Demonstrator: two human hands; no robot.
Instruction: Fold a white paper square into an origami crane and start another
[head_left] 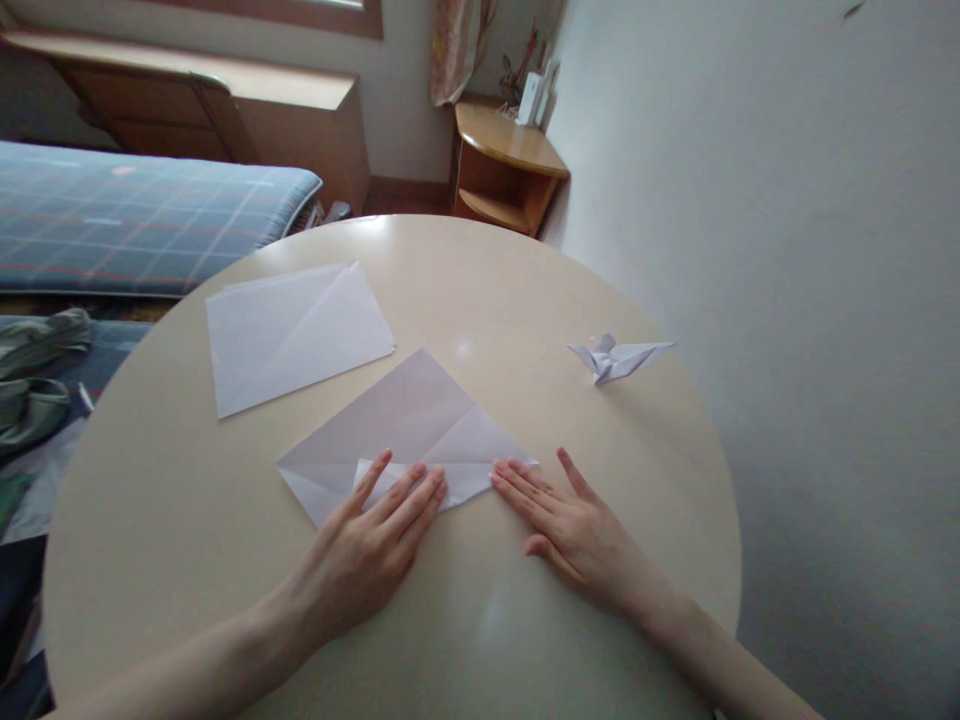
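A creased sheet of white paper (420, 410) lies on the round table in front of me, one corner pointing away and its near part folded over. My left hand (382, 540) lies flat over the folded near part, fingers stretched out and pressing on it; the palm hides some of the near edge. On the sheet's right corner rest the fingertips of my right hand (570, 525), its fingers extended and the thumb apart. Neither hand grips anything. Beyond the right hand stands a folded white paper crane (615, 358).
The cream round table (480, 650) carries a stack of white paper (300, 335) at its far left. A white wall (840, 350) runs close along the right. Past the table are a bed with a plaid mattress (150, 220) and a wooden corner cabinet (510, 140).
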